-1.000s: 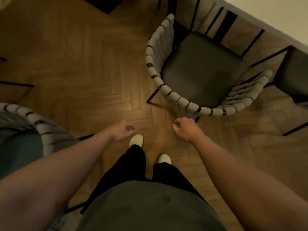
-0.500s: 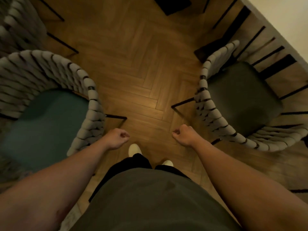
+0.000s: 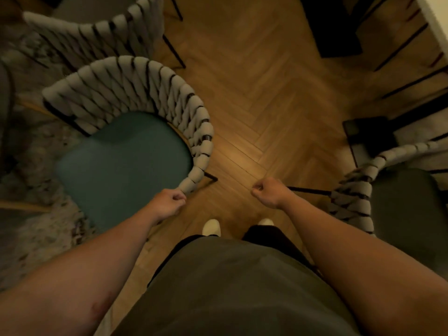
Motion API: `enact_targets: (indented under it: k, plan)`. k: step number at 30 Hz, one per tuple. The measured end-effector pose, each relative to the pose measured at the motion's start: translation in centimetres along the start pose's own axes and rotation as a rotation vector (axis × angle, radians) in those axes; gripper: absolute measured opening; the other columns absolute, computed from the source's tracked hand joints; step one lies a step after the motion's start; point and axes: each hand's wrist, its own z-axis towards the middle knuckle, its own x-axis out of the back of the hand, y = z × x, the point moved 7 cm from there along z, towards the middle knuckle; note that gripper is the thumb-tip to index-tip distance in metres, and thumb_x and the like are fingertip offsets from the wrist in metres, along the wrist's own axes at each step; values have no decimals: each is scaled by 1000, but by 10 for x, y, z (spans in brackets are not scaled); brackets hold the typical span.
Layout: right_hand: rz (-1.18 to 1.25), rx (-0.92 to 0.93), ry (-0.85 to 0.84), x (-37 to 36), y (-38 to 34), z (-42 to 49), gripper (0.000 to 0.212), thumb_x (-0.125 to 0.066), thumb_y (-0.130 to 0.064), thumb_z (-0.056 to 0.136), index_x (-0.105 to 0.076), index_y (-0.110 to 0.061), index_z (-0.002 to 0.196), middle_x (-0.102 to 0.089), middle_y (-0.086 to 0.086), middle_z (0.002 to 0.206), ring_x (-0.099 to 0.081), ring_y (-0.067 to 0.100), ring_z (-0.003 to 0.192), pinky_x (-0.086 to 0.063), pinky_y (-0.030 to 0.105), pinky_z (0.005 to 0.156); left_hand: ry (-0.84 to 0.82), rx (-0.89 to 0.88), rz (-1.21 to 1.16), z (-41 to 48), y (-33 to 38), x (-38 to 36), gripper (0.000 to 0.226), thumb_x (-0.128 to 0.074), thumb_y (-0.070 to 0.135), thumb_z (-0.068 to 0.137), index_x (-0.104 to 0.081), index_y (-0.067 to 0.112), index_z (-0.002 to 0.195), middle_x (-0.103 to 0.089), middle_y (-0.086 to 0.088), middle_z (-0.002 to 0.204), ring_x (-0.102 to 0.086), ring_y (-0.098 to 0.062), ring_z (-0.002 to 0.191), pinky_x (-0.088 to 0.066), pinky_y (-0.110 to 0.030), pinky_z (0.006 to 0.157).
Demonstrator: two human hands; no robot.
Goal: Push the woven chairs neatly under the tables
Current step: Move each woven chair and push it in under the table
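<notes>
A woven chair with a teal seat [image 3: 126, 166] stands at the left, its pale rope back [image 3: 145, 81] curving toward me. My left hand [image 3: 169, 202] hovers with curled fingers right beside the near end of that chair's woven arm [image 3: 194, 175]; contact cannot be told and it holds nothing. My right hand [image 3: 269, 195] is curled over the bare floor, also holding nothing. A second woven chair with a dark seat [image 3: 351, 197] stands at the right edge, apart from my right hand. A third woven back [image 3: 97, 32] shows at the upper left.
Herringbone wood floor [image 3: 254, 105] runs between the chairs. A shaggy grey rug [image 3: 36, 154] lies under the left chairs. Black metal legs and dark seats [image 3: 339, 32] stand at the upper right, by a pale wall [image 3: 438, 15]. My white shoes [image 3: 211, 226] are below my hands.
The view has swung left: the teal-seated chair now fills the left, close to my left hand, and the dark-seated chair has slid to the right edge. Both hands stayed curled.
</notes>
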Motion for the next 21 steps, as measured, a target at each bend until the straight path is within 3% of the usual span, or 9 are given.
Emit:
enact_targets:
  k: [3,7,11,14,18,21]
  plan:
    - [-81,60,-15,17,-25,24,35,-52,-32,99,-70,-10,121,-69,9,119,-62,24,108,-49,31,87,18,29,-62,4,-9,5,14,-59,11,95,-72,18,96,-66,-1,88,-59,-18,81,-48,-33,79]
    - [-161,97,-111,35,-45,64,35,-52,-30,98,-73,-3,104,-72,15,104,-66,31,98,-55,44,88,70,102,-163,11,-14,11,17,-59,14,96,-72,11,107,-68,-6,93,-60,-18,81,-47,-28,76]
    - [-276,200,-187,61,-69,109,35,-52,-30,99,-73,-3,105,-72,15,108,-65,30,102,-54,41,90,159,225,-318,21,-10,12,17,-57,12,97,-70,10,108,-69,-10,98,-60,-18,81,-47,-27,72]
    - [-339,274,-227,91,-87,141,37,-51,-27,100,-70,3,112,-69,19,116,-64,32,108,-51,40,91,271,359,-575,23,4,6,19,-53,12,100,-69,6,111,-69,-9,97,-61,-15,76,-47,-17,56]
    - [-416,347,-276,129,-112,179,36,-51,-28,100,-71,1,110,-71,15,106,-65,31,103,-46,32,73,407,484,-977,26,36,-13,22,-54,24,101,-68,13,113,-73,-6,108,-71,-22,91,-57,-34,74]
    - [-480,340,-324,144,-131,205,36,-49,-26,101,-70,2,111,-71,20,106,-65,31,99,-46,31,76,447,523,-1165,38,55,-26,21,-54,23,102,-66,12,115,-71,-9,112,-68,-19,87,-53,-32,70]
